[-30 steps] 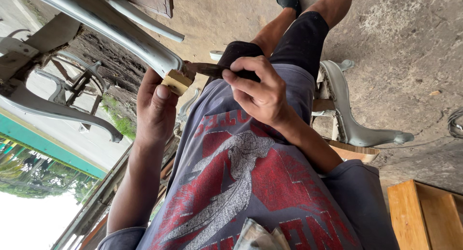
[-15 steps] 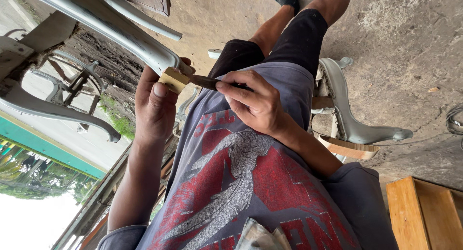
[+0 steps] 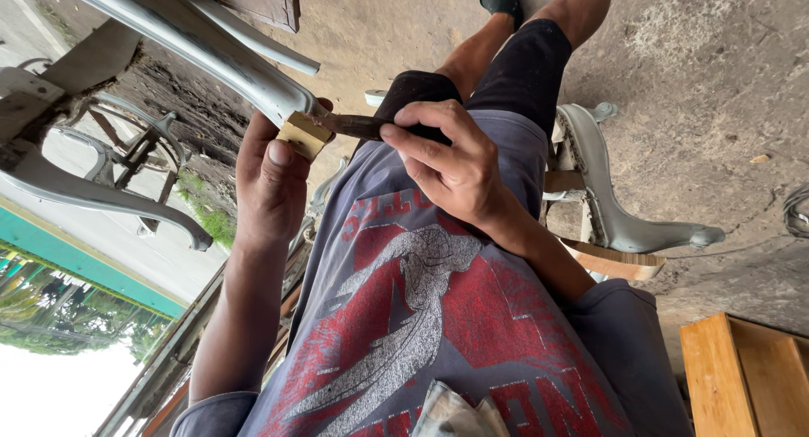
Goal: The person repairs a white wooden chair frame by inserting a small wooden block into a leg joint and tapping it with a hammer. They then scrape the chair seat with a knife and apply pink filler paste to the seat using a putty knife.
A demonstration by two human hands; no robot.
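My left hand [image 3: 270, 184] grips the end of a long curved wooden furniture part painted grey [image 3: 211, 49], thumb pressed beside its bare tan wood end [image 3: 303, 135]. My right hand [image 3: 451, 167] is closed around a slim dark tool [image 3: 358, 125] whose tip touches the part just above the bare end. Both hands work over my lap, above a grey shirt with a red print and dark shorts. The tool's handle end is hidden inside my fingers.
A grey carved chair piece [image 3: 624, 226] lies on the concrete floor [image 3: 691, 66] to my right, with a bare wooden strip under it. A plain wooden box [image 3: 733, 378] stands at the lower right. More grey curved frame parts [image 3: 84, 188] are at the left.
My right hand has drawn back slightly, leaving more of the tool showing, with its tip against the part. My left hand keeps its hold on the end.
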